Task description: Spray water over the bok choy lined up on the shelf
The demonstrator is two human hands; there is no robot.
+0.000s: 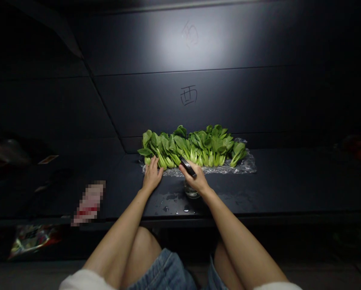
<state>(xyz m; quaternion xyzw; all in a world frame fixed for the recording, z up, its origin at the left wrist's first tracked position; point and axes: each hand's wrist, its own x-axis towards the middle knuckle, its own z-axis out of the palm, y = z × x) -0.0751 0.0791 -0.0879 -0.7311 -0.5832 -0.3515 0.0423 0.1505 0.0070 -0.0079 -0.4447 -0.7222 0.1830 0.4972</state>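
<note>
Black tabletop under bok choy, dark panelled wall

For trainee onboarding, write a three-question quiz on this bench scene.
1. Which hand holds the dark flat object?
2. True or false: the bok choy lies on clear plastic wrap.
3. Fill in the blank: the character written on the dark wall panel behind the greens is ___.

Key: 1. The right hand. 2. True. 3. 西.
</note>
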